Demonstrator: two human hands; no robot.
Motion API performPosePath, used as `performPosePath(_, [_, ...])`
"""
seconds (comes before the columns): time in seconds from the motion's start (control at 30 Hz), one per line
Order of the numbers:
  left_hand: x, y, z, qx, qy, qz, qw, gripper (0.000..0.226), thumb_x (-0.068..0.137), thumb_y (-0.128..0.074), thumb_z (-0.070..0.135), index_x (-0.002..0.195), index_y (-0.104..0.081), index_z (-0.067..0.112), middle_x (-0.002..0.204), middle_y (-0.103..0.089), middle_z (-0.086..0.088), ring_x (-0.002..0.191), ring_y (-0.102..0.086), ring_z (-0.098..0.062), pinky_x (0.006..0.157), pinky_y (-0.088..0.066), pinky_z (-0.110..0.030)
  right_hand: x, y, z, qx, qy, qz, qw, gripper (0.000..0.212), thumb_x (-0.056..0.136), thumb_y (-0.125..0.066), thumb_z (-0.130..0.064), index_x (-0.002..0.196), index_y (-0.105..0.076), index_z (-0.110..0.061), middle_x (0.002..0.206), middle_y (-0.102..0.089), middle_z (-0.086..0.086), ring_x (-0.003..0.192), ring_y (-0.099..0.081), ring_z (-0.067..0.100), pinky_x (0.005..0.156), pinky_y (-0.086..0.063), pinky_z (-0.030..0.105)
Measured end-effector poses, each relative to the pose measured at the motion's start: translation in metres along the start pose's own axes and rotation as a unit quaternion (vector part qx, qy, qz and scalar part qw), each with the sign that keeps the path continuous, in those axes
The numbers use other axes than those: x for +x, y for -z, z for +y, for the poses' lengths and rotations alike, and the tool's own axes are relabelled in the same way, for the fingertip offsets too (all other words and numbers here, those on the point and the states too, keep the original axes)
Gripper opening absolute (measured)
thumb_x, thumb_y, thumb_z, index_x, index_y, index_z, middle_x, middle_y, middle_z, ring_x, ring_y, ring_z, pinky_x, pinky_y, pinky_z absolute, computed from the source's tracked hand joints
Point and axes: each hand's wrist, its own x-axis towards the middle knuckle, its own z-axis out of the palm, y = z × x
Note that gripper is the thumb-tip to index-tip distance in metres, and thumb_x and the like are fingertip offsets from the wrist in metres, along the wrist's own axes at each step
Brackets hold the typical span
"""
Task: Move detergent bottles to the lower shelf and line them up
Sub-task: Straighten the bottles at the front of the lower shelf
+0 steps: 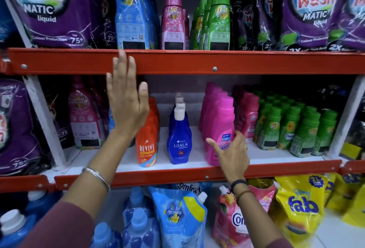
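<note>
Bottom shelf, nearest: blue Comfort refill pouch (177, 220), pink Comfort pouch (235, 222) and yellow Fab pouch (302, 206), standing; blue bottles to the left of them.

Right hand (231, 155): fingers spread and loosely curved, holding nothing, in front of the pink Vanish bottle (219, 129) at the front of its row on the middle shelf (276, 170). Contact cannot be told; it is at least just beside the label.

Left hand (126, 97): flat and wide, holding nothing, raised before the red rail of the upper shelf (197, 62), fingertips near the foot of the tall blue Comfort bottle (130, 11).

Middle shelf, left to right: orange Revive bottle (147, 141), partly behind the left hand; dark blue Ujala bottle (178, 135) with white cap, more of the same behind it; the pink Vanish row; small green Comfort bottles (292, 129) in ranks. White shelf floor shows between the rows.

Upper shelf: the blue Comfort bottle, a pink Comfort bottle (172, 18), green Comfort bottles (217, 17), all upright, shrink-sleeved, back labels outward; purple Safewash pouches (51, 9) at either end.

Step judged: reaching for a bottle from the upper shelf, while the right hand trues the Vanish row. Next move calls for closing the left hand round the blue bottle's narrow waist, lifting it clear over the rail, and setting it down in an open gap, in line with the row fronts.
</note>
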Motion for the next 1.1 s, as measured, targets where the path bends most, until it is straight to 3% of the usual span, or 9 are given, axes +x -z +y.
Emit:
performPosePath(0.1, [-0.043,-0.007,0.036,-0.132,-0.008,-0.070,0.989,0.053,0.100,-0.032,0.024,0.150,-0.028,0.006,0.161,-0.019,-0.011,0.150,-0.012,-0.024,0.123,-0.010,-0.044,-0.001,0.006,0.013,0.139,-0.039,-0.016,0.989,0.089,0.072,-0.046,-0.078,0.130,-0.041,-0.010,0.131,-0.054,0.013,0.113,-0.055,0.028,0.087,-0.050,0.044])
performPosePath(0.2, [-0.092,-0.019,0.076,-0.290,0.046,-0.183,0.938,0.050,0.101,-0.030,0.035,0.148,-0.033,0.018,0.159,-0.027,-0.002,0.148,-0.023,-0.014,0.121,-0.020,-0.036,0.003,0.015,0.025,0.338,-0.113,-0.054,0.933,0.073,0.079,-0.036,-0.074,0.123,-0.050,-0.018,0.124,-0.057,0.006,0.113,-0.055,0.021,0.090,-0.044,0.035])
performPosePath(0.3, [-0.123,-0.029,0.116,-0.369,0.193,-0.297,0.859,0.044,0.101,-0.022,0.051,0.142,-0.028,0.038,0.157,-0.027,0.008,0.146,-0.020,-0.004,0.121,-0.014,-0.026,0.012,0.021,0.038,0.406,-0.164,-0.114,0.892,0.094,0.067,-0.030,-0.087,0.131,-0.050,-0.020,0.133,-0.055,0.003,0.121,-0.053,0.020,0.105,-0.040,0.043])
performPosePath(0.37, [-0.133,-0.038,0.134,-0.350,0.312,-0.372,0.801,0.046,0.104,-0.016,0.046,0.147,-0.027,0.033,0.160,-0.021,0.004,0.147,-0.014,-0.006,0.119,-0.007,-0.021,0.017,0.026,0.042,0.411,-0.167,-0.160,0.882,0.101,0.065,-0.026,-0.089,0.133,-0.049,-0.018,0.135,-0.054,0.009,0.120,-0.054,0.021,0.103,-0.042,0.041])
performPosePath(0.43, [-0.136,-0.044,0.143,-0.329,0.392,-0.398,0.761,0.056,0.102,-0.012,0.047,0.150,-0.029,0.024,0.159,-0.025,0.000,0.146,-0.020,-0.011,0.111,-0.011,-0.019,0.021,0.029,0.043,0.413,-0.163,-0.201,0.873,0.094,0.071,-0.023,-0.079,0.134,-0.048,-0.014,0.135,-0.053,0.015,0.120,-0.054,0.026,0.101,-0.043,0.040])
performPosePath(0.63, [-0.134,-0.055,0.160,-0.329,0.414,-0.392,0.753,0.070,0.096,-0.006,0.056,0.146,-0.040,0.020,0.145,-0.048,0.001,0.135,-0.041,-0.015,0.098,-0.021,-0.014,0.024,0.026,0.048,0.430,-0.160,-0.225,0.860,0.092,0.072,-0.023,-0.072,0.125,-0.055,-0.004,0.116,-0.061,0.011,0.106,-0.060,0.021,0.094,-0.045,0.031])
performPosePath(0.8, [-0.138,-0.067,0.158,-0.309,0.418,-0.375,0.768,0.089,0.081,-0.001,0.069,0.143,-0.045,0.024,0.128,-0.063,-0.008,0.118,-0.057,-0.032,0.103,-0.042,-0.035,0.028,0.019,0.055,0.448,-0.161,-0.219,0.852,0.091,0.072,-0.026,-0.072,0.123,-0.057,-0.003,0.120,-0.063,0.013,0.107,-0.062,0.021,0.096,-0.047,0.033])
performPosePath(0.93, [-0.139,-0.073,0.153,-0.300,0.419,-0.371,0.773,0.092,0.078,0.001,0.070,0.141,-0.048,0.024,0.105,-0.068,-0.010,0.099,-0.061,-0.029,0.090,-0.043,-0.033,0.031,0.017,0.057,0.456,-0.156,-0.225,0.847,0.089,0.074,-0.028,-0.071,0.122,-0.059,-0.002,0.122,-0.064,0.016,0.105,-0.064,0.021,0.096,-0.049,0.035])
performPosePath(1.1, [-0.147,-0.083,0.142,-0.335,0.423,-0.359,0.762,0.115,0.054,0.001,0.101,0.144,-0.037,0.041,0.131,-0.061,-0.012,0.122,-0.056,-0.031,0.109,-0.041,-0.049,0.031,0.017,0.058,0.442,-0.143,-0.217,0.859,0.088,0.076,-0.027,-0.071,0.121,-0.060,-0.002,0.121,-0.065,0.016,0.105,-0.064,0.021,0.097,-0.050,0.040])
